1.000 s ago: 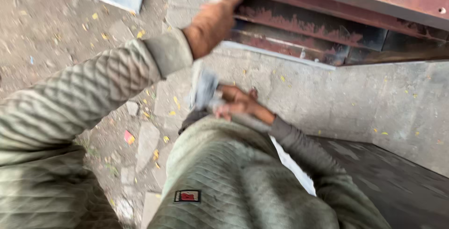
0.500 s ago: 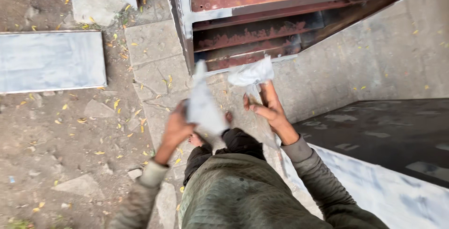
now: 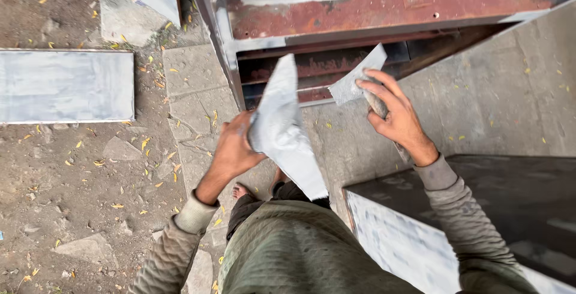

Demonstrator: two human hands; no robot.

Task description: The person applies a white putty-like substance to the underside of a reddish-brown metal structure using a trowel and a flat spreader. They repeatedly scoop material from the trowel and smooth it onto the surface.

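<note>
Body: a green quilted sweater (image 3: pixel 300 252) is seen nearest, both sleeves raised forward.
Left hand (image 3: pixel 234 147): held palm inward, fingers clasped around a long grey paste-smeared sheet (image 3: pixel 282 129), which is tilted upward.
Right hand (image 3: pixel 393 111): fingers spread and closed on a small grey smeared scraper blade (image 3: pixel 355 78), held just beside the sheet.
Ground: cracked stone paving (image 3: pixel 192 96) with yellow leaves; a pale grey slab (image 3: pixel 63 87) lies at the left edge.
Beyond: a rusty red metal frame (image 3: pixel 372 12) spans the far side.
</note>
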